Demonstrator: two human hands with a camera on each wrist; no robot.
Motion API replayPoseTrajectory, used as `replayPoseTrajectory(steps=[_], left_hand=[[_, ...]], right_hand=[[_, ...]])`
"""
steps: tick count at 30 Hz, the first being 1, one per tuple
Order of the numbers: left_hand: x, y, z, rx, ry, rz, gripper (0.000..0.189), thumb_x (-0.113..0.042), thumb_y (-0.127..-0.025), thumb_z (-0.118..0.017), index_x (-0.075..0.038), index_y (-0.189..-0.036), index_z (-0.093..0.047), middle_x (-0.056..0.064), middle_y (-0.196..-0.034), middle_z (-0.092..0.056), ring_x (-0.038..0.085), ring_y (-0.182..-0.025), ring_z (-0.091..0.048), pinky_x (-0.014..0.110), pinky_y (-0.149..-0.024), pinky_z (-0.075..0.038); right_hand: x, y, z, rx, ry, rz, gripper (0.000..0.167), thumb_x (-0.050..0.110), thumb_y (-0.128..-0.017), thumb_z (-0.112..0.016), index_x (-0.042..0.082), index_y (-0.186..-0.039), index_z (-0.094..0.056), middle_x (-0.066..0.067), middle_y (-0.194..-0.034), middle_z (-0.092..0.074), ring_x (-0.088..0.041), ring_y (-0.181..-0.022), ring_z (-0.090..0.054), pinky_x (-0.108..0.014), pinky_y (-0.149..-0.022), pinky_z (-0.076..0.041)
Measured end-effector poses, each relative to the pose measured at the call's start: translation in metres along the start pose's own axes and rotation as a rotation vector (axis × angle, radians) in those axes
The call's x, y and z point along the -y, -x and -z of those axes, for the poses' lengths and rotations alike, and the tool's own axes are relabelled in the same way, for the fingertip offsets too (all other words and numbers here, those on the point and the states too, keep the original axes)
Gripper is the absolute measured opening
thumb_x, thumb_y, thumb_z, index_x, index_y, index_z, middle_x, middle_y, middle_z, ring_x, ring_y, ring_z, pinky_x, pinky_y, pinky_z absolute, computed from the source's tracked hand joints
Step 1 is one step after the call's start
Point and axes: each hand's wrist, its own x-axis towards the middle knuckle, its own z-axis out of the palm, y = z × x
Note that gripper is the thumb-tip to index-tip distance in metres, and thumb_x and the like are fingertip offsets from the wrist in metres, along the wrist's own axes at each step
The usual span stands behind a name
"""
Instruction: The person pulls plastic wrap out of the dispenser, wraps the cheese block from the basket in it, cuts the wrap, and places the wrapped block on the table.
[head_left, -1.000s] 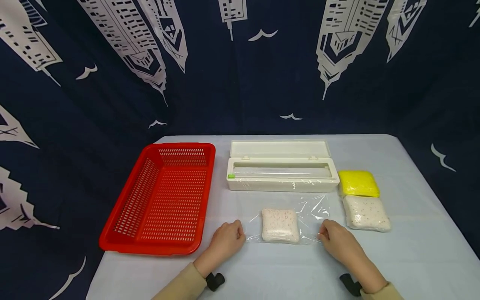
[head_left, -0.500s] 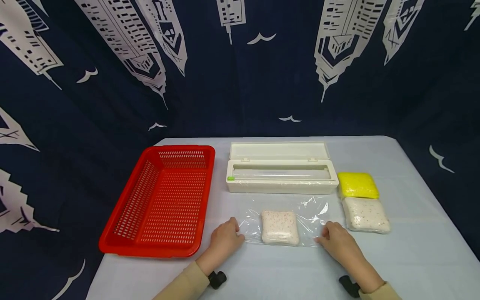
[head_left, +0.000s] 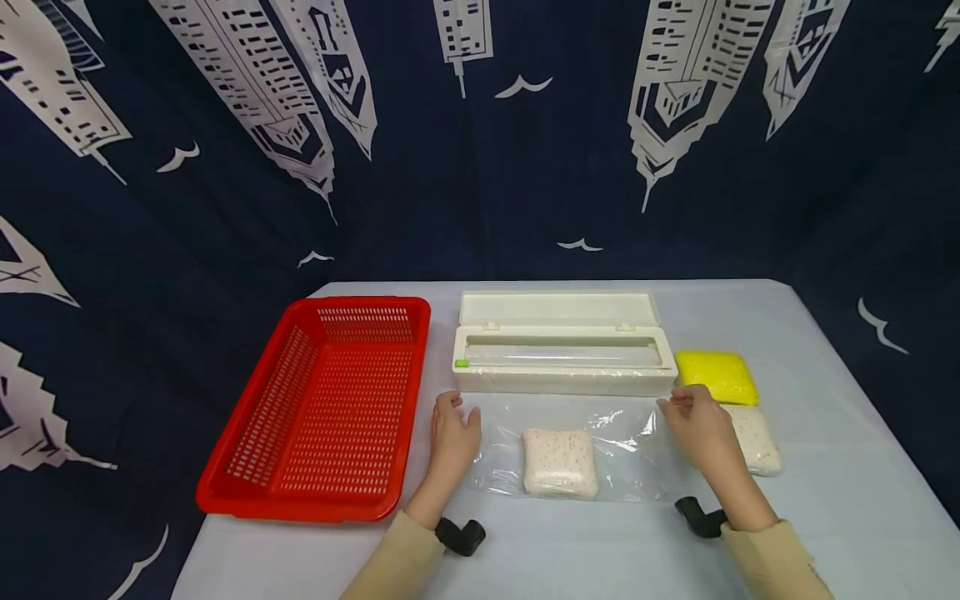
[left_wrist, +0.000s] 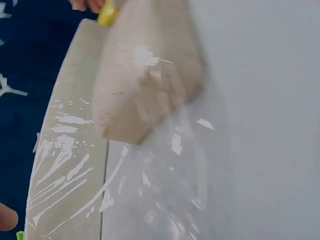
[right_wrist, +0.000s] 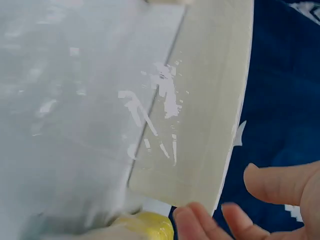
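A pale, red-speckled cushion-shaped block (head_left: 559,463) lies under or in a sheet of clear plastic film (head_left: 630,454) on the table. Behind it stands a white cling film dispenser (head_left: 566,382), lid raised, a green slider at its left end. My left hand (head_left: 453,442) is at the film's left side near the dispenser's front corner, thumb and fingers apart. At the opposite corner is my right hand (head_left: 703,429); the right wrist view shows a gap between its thumb (right_wrist: 275,185) and fingers (right_wrist: 195,222). Whether either hand touches the film is unclear.
A red perforated plastic basket (head_left: 401,450) stands at the left. Right of the dispenser lie a yellow block (head_left: 717,377) and another speckled pale block (head_left: 757,442), partly hidden by my right hand. A dark patterned cloth (head_left: 480,183) hangs behind the white table (head_left: 600,550).
Both hands let go of the film's near corners and moved away from me, to beside the dispenser's front corners. Their fingers have spread. The block and basket stayed in place.
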Motion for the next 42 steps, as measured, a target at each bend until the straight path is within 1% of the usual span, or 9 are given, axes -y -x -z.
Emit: replayPoseTrajectory(steps=[4,11,14,17,19,24,34,39,42], left_hand=[[-0.006,-0.017,-0.010,-0.071,0.106,0.057,0.041,-0.001,-0.089,-0.060,0.013,-0.123,-0.041,0.032,-0.110,-0.060,0.045,-0.101,-0.059,0.054,-0.092,-0.046],[-0.003,-0.035,-0.016,-0.079,0.162,0.188,0.049,-0.006,-0.090,-0.060,0.010,-0.129,-0.034,0.025,-0.091,-0.070,0.037,-0.084,-0.064,0.044,-0.076,-0.050],[-0.003,-0.037,-0.015,-0.084,0.175,0.185,0.055,-0.007,-0.089,-0.063,0.009,-0.132,-0.032,0.021,-0.083,-0.069,0.031,-0.077,-0.062,0.037,-0.069,-0.047],[-0.005,-0.039,-0.015,-0.085,0.186,0.175,0.058,-0.009,-0.088,-0.065,0.009,-0.133,-0.032,0.017,-0.076,-0.067,0.027,-0.070,-0.059,0.034,-0.066,-0.044],[-0.006,-0.041,-0.014,-0.091,0.192,0.162,0.059,-0.009,-0.088,-0.066,0.010,-0.132,-0.032,0.015,-0.072,-0.066,0.025,-0.068,-0.057,0.033,-0.065,-0.043],[-0.009,-0.044,-0.010,-0.086,0.184,0.145,0.055,-0.009,-0.089,-0.067,0.011,-0.131,-0.037,0.012,-0.067,-0.063,0.019,-0.062,-0.052,0.029,-0.061,-0.040],[-0.016,-0.043,-0.004,-0.001,0.156,0.158,0.050,-0.009,-0.092,-0.062,0.013,-0.132,-0.044,0.010,-0.068,-0.058,0.014,-0.059,-0.045,0.023,-0.053,-0.036],[-0.019,-0.043,-0.001,0.034,0.149,0.158,0.055,-0.005,-0.089,-0.056,0.014,-0.137,-0.041,0.002,-0.062,-0.049,0.015,-0.059,-0.043,0.023,-0.052,-0.034],[-0.021,-0.044,0.000,0.056,0.145,0.159,0.057,-0.004,-0.088,-0.055,0.014,-0.139,-0.040,0.009,-0.068,-0.055,0.020,-0.067,-0.048,0.027,-0.058,-0.040]], right_hand=[[0.002,-0.016,0.001,-0.003,-0.062,-0.098,0.056,0.025,-0.100,-0.049,-0.017,-0.134,-0.036,-0.039,-0.125,-0.054,-0.051,-0.111,-0.056,-0.056,-0.087,-0.050],[-0.004,-0.038,-0.004,0.037,-0.159,-0.230,0.071,0.032,-0.100,-0.045,-0.018,-0.144,-0.020,-0.042,-0.126,-0.051,-0.052,-0.115,-0.050,-0.062,-0.097,-0.042],[-0.007,-0.045,-0.004,0.056,-0.231,-0.213,0.074,0.031,-0.101,-0.047,-0.019,-0.146,-0.016,-0.028,-0.111,-0.068,-0.034,-0.099,-0.064,-0.060,-0.103,-0.039],[-0.007,-0.047,-0.003,0.063,-0.301,-0.215,0.074,0.027,-0.100,-0.051,-0.020,-0.145,-0.016,-0.008,-0.082,-0.074,-0.010,-0.074,-0.065,-0.046,-0.093,-0.049],[-0.006,-0.049,-0.003,0.055,-0.344,-0.236,0.073,0.026,-0.099,-0.053,-0.019,-0.146,-0.019,0.000,-0.077,-0.072,-0.002,-0.067,-0.061,-0.032,-0.081,-0.053],[-0.005,-0.051,-0.004,0.026,-0.419,-0.244,0.070,0.020,-0.097,-0.059,-0.017,-0.146,-0.024,0.014,-0.068,-0.065,0.002,-0.062,-0.060,-0.014,-0.061,-0.050],[-0.001,-0.050,0.003,0.078,-0.386,-0.254,0.068,0.020,-0.097,-0.059,-0.014,-0.147,-0.027,0.015,-0.069,-0.063,-0.001,-0.066,-0.061,-0.018,-0.064,-0.051],[-0.001,-0.047,0.009,0.145,-0.349,-0.235,0.070,0.023,-0.099,-0.055,-0.014,-0.148,-0.023,0.008,-0.078,-0.066,-0.006,-0.073,-0.061,-0.020,-0.069,-0.051],[0.000,-0.046,0.012,0.187,-0.326,-0.209,0.069,0.025,-0.100,-0.052,-0.013,-0.149,-0.021,0.000,-0.088,-0.068,-0.009,-0.078,-0.062,-0.023,-0.075,-0.052]])
